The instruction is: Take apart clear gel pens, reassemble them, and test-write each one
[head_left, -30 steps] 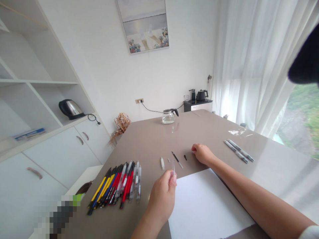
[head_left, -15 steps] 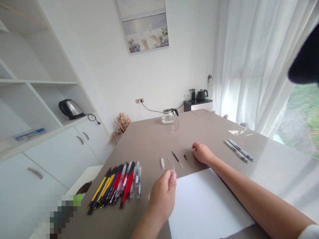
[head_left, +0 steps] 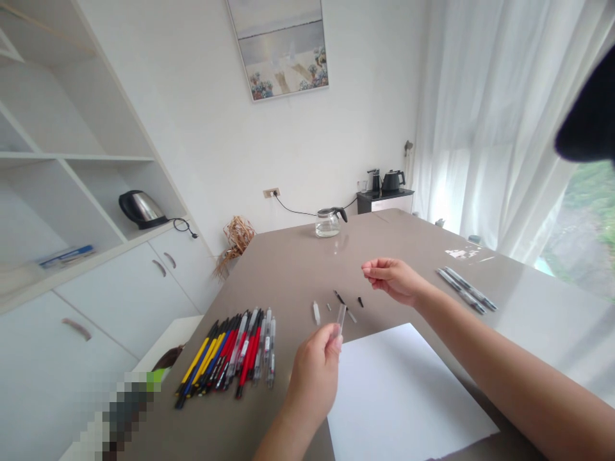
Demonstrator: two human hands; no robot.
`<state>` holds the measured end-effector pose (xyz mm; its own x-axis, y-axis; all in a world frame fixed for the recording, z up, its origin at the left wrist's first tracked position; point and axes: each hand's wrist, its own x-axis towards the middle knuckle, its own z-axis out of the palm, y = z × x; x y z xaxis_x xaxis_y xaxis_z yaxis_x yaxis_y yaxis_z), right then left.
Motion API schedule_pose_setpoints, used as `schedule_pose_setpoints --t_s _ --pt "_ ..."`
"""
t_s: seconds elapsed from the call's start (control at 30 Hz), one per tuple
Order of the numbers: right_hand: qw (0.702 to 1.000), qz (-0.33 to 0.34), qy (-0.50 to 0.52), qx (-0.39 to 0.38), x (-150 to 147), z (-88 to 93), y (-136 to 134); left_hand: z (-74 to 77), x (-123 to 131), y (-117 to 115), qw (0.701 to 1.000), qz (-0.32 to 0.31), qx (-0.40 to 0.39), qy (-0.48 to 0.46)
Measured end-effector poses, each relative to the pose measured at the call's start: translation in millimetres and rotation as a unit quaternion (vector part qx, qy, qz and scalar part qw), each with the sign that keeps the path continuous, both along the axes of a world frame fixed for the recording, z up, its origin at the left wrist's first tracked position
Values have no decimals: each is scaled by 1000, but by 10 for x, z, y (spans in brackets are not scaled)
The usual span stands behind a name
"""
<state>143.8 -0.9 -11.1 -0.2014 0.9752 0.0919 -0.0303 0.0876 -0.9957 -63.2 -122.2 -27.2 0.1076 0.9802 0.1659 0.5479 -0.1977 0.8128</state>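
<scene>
My left hand (head_left: 314, 365) is closed around a clear plastic pen barrel (head_left: 341, 314), held upright just beyond the paper's far left corner. My right hand (head_left: 391, 280) is raised above the table with thumb and fingers pinched; whatever may be between them is too small to make out. Past the barrel lie an ink refill (head_left: 352, 315) with a dark end, partly covered by the barrel, a small black piece (head_left: 360, 301), a translucent white piece (head_left: 316, 312) and a tiny pale piece (head_left: 329, 307). White paper (head_left: 408, 397) lies under and beside my forearms.
Many coloured and clear pens (head_left: 225, 355) lie in a row at left. Several clear pens (head_left: 467, 289) lie at right, near white scraps (head_left: 464, 253). A glass pot (head_left: 327, 224) stands at the table's far end. Shelves with a kettle (head_left: 143, 209) line the left wall.
My right hand has lifted from the table and shifted slightly left, its fingers now pinched and pointing left. My left hand still holds the barrel, which now shows more clearly.
</scene>
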Motion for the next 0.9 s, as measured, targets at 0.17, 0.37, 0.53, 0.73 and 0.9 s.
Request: schedule_pose_setpoints --t_s 0.17,0.37,0.53,0.73,0.9 --pt "990 118 69 -31 -152 275 -265 -8 -3 8 1000 -1 -1 -21" --pt "985 172 27 -14 -246 372 -423 50 -5 1 1000 -4 7 -9" --pt "982 187 -26 13 -262 352 -434 60 -6 -2 1000 -7 12 -15" --pt "975 212 -58 28 -272 335 -440 66 -4 -5 999 -10 4 -34" --pt "971 223 -74 36 -262 343 -454 58 -6 1 997 -13 -25 -69"
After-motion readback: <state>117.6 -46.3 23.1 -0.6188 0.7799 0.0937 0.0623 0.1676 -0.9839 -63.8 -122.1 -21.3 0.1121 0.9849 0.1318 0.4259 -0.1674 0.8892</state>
